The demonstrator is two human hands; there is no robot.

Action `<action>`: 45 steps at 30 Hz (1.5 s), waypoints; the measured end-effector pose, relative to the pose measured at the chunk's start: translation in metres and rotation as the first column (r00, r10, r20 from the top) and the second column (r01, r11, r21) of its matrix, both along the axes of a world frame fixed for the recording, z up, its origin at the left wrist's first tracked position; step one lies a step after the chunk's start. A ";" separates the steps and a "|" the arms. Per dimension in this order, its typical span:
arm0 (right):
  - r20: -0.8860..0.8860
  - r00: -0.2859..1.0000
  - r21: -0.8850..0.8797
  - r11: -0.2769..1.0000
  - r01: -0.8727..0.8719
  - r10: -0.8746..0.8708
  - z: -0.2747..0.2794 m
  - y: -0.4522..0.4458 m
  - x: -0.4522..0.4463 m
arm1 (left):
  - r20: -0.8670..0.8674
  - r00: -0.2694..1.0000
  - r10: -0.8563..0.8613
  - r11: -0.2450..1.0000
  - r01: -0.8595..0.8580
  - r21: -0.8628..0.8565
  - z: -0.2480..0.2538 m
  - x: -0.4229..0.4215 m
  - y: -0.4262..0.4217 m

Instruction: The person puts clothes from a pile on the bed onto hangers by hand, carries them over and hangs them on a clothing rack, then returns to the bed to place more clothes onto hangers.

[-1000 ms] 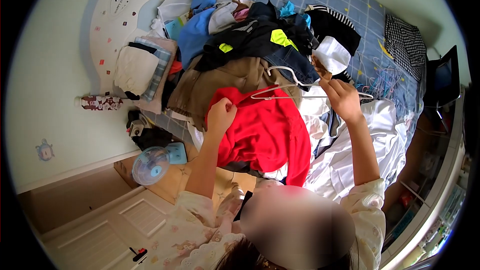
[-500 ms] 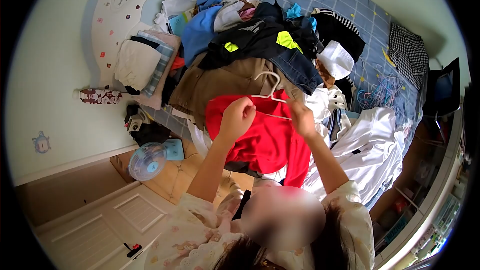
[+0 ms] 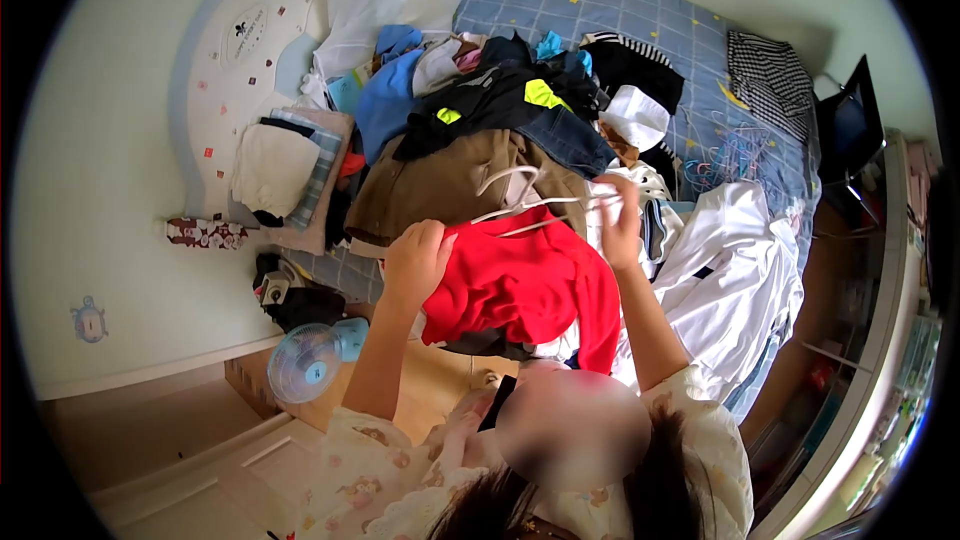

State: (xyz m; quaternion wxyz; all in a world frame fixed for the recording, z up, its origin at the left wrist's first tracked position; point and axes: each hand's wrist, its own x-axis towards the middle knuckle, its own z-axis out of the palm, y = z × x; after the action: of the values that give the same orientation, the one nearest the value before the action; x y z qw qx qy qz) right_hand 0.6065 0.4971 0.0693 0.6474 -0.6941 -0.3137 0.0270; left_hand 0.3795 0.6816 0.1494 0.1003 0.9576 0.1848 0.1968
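Observation:
A red garment (image 3: 530,275) hangs in front of me, with a white clothes hanger (image 3: 518,207) at its upper edge, the hook pointing away from me. My left hand (image 3: 416,262) is closed on the garment's upper left part. My right hand (image 3: 620,218) is closed around the right end of the hanger, which sticks out past the red fabric. Whether the left end of the hanger lies inside the garment under my left hand is hard to make out. A brown garment (image 3: 425,180) lies just beyond the hanger.
Clothes are heaped on the bed (image 3: 640,15), among them a black top (image 3: 480,95) and a white shirt (image 3: 725,255). Folded clothes (image 3: 275,170) sit at the left. A tangle of hangers (image 3: 735,155) lies at the right, and a fan (image 3: 305,362) stands on the floor.
My left hand has moved left and down, onto the red garment's edge. My right hand has moved slightly up and right with the hanger's end. The view has shifted a little.

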 end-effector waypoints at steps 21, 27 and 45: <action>-0.569 0.747 0.460 0.886 -0.058 0.344 0.103 -0.087 -0.283 | 0.342 0.930 -0.132 0.988 0.152 -0.035 0.136 -0.180 -0.099; -0.199 0.918 0.501 0.841 -0.205 0.343 0.135 -0.133 -0.388 | 0.374 0.885 -0.277 0.961 0.264 0.085 0.148 -0.237 -0.150; 0.749 0.653 -0.358 0.898 0.257 0.112 0.122 -0.311 -0.408 | 0.435 0.846 -0.308 0.951 0.257 0.173 0.196 -0.355 -0.181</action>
State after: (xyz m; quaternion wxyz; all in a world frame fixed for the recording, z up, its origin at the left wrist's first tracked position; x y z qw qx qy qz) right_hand 0.1987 0.1864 0.1912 0.2875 -0.7801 -0.5101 -0.2206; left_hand 0.0247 0.5005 0.3449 0.1168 0.9049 0.0018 0.4094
